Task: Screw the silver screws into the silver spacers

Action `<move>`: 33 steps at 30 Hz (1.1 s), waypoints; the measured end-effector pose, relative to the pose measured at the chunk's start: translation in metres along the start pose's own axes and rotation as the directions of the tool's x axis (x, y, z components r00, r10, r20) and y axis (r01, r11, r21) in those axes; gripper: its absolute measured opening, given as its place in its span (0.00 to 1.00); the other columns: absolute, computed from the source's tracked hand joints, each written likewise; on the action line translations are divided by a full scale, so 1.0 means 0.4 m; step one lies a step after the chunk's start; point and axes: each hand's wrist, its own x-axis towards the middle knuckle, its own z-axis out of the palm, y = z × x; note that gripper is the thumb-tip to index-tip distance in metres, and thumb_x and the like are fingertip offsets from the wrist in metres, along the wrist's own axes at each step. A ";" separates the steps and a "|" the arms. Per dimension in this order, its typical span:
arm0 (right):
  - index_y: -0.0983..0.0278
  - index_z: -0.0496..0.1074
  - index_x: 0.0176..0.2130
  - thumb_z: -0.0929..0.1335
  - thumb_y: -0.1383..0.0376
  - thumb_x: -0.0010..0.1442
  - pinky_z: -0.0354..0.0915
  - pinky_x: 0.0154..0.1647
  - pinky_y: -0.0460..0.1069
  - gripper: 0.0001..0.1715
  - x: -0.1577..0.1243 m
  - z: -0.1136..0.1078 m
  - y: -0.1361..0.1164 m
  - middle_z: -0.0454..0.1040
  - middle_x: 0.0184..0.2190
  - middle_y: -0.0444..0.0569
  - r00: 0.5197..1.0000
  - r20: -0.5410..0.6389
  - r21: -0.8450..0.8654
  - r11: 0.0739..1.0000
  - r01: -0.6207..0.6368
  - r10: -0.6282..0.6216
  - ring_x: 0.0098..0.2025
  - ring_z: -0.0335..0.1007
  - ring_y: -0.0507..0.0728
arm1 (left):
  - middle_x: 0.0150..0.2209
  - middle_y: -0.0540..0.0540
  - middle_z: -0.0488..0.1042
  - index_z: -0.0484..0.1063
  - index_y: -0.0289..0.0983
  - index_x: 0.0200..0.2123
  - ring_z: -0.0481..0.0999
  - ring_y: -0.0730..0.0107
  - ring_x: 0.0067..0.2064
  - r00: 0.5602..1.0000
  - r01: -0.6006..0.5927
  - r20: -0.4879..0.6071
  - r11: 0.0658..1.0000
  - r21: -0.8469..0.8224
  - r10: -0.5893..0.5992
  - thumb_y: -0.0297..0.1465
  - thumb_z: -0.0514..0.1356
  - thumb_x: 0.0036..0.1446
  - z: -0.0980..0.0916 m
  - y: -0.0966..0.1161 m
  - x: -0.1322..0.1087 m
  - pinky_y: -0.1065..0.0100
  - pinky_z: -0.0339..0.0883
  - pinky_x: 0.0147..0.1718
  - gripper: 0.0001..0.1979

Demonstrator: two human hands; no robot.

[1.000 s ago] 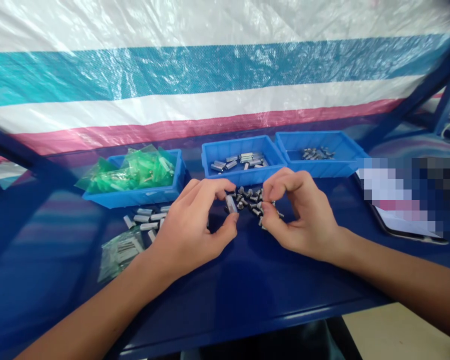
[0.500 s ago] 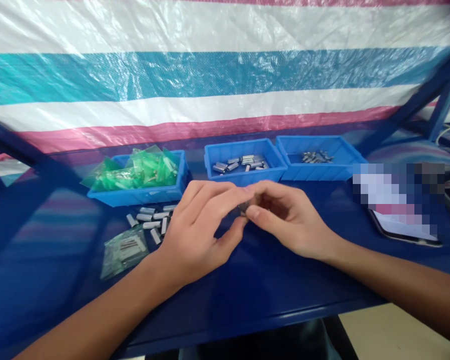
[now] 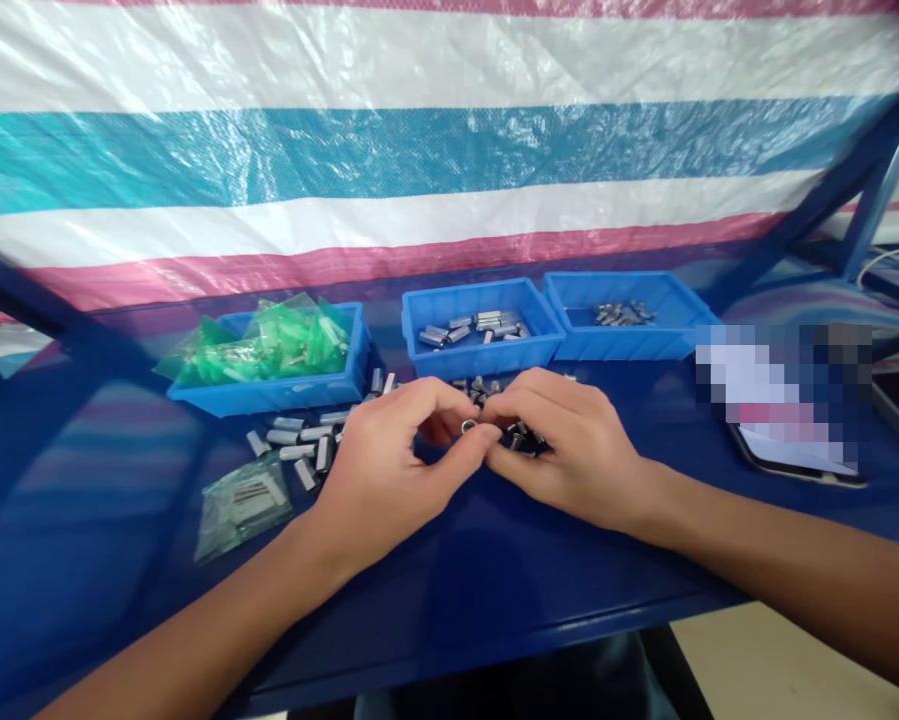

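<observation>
My left hand (image 3: 396, 450) pinches a small silver coupling nut (image 3: 469, 427) between thumb and fingers; its round open end faces me. Against it, my right hand (image 3: 569, 445) has its thumb and fingertips closed, and what they hold, if anything, is hidden. Beneath and behind the fingertips lie several small dark screws (image 3: 518, 437) on the blue table (image 3: 494, 580). More silver coupling nuts (image 3: 297, 452) are loose to the left of my left hand, some partly covered by it. A clear bag (image 3: 243, 505) with several slim metal pieces rests beside them.
A blue bin (image 3: 269, 393) heaped with green-tinted bags stands at the back left. Behind my hands, a second bin (image 3: 486, 357) holds silver coupling nuts. Small metal parts lie in a third bin (image 3: 629, 345). To the right is a phone (image 3: 801, 465), partly blurred out.
My fingers have shifted: the left index finger has drawn back and bent, exposing the coupling nut's open end. My right hand has turned and dropped slightly, and the screws now show.
</observation>
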 end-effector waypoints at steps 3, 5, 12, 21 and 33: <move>0.62 0.68 0.30 0.68 0.64 0.57 0.62 0.29 0.46 0.05 0.002 -0.003 -0.004 0.72 0.26 0.44 0.996 0.021 0.093 0.991 -0.091 0.089 0.27 0.66 0.51 | 0.29 0.50 0.76 0.73 0.37 0.33 0.75 0.75 0.29 0.998 0.066 0.007 0.991 -0.113 -0.066 0.31 0.59 0.55 0.000 -0.005 0.002 0.74 0.71 0.28 0.04; 0.62 0.68 0.32 0.69 0.63 0.56 0.61 0.27 0.45 0.06 0.008 -0.007 -0.005 0.70 0.25 0.43 0.976 0.072 0.208 0.954 -0.215 0.204 0.25 0.64 0.49 | 0.32 0.48 0.77 0.72 0.36 0.34 0.77 0.73 0.33 0.997 0.080 0.007 0.975 -0.207 -0.080 0.30 0.59 0.56 -0.002 -0.013 0.004 0.73 0.73 0.32 0.04; 0.64 0.69 0.35 0.66 0.64 0.59 0.59 0.23 0.44 0.05 0.015 -0.017 -0.013 0.68 0.23 0.41 0.937 0.195 0.414 0.842 -0.346 0.289 0.23 0.62 0.47 | 0.40 0.46 0.75 0.70 0.36 0.38 0.77 0.71 0.42 1.000 -0.026 -0.021 0.964 -0.264 0.021 0.24 0.57 0.57 -0.002 -0.022 -0.003 0.70 0.75 0.40 0.06; 0.61 0.72 0.41 0.66 0.62 0.60 0.63 0.38 0.53 0.09 0.064 -0.013 0.071 0.71 0.30 0.48 0.991 -0.106 -0.103 0.990 -0.095 0.084 0.34 0.67 0.56 | 0.37 0.48 0.75 0.67 0.38 0.46 0.75 0.74 0.36 0.988 -0.135 -0.043 0.972 0.195 0.146 0.27 0.55 0.58 -0.010 -0.044 0.001 0.71 0.71 0.38 0.12; 0.60 0.71 0.40 0.65 0.64 0.60 0.63 0.43 0.56 0.07 0.032 -0.025 0.016 0.72 0.33 0.49 0.997 -0.007 -0.106 0.992 -0.072 0.072 0.39 0.67 0.58 | 0.34 0.42 0.73 0.72 0.33 0.36 0.69 0.59 0.40 0.961 -0.260 0.239 0.750 0.608 0.139 0.30 0.52 0.60 0.008 -0.073 -0.005 0.56 0.66 0.46 0.10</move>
